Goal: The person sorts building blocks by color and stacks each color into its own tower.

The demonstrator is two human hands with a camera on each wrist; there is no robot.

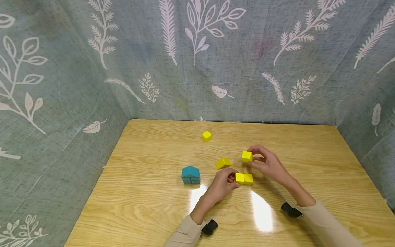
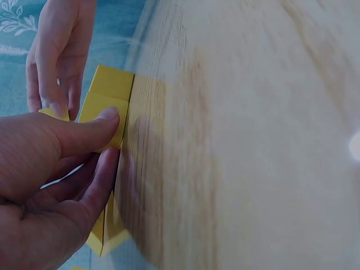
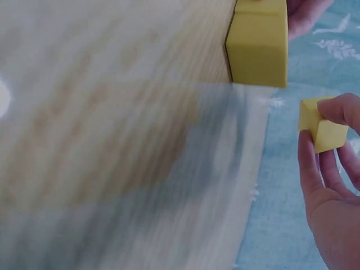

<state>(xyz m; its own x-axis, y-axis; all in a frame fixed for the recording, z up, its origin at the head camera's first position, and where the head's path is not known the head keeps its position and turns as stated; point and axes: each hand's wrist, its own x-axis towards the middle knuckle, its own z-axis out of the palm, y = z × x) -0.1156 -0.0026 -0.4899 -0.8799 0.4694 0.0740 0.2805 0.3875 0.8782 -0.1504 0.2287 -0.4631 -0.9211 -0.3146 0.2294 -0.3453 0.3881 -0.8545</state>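
Between thumb and fingers, my right hand [image 1: 270, 165] pinches a yellow cube [image 1: 247, 156], held up above the table; the right wrist view shows the thumb on one face and fingertips on others. My left hand [image 1: 221, 185] grips the left one of two yellow blocks [image 1: 240, 178] that stand side by side on the table. In the left wrist view its thumb lies along the near face of that block [image 2: 98, 115]. The right-hand block [image 1: 248, 179] of the pair sits flush against it. A yellow triangular block [image 1: 223, 163] lies just behind my left hand.
Left of my left hand stands a small teal house of blocks [image 1: 190, 175] with a triangular roof. Another yellow cube [image 1: 206, 136] sits farther back on the wooden table [image 1: 148, 151]. A patterned curtain [image 1: 185, 85] borders the table's back and sides.
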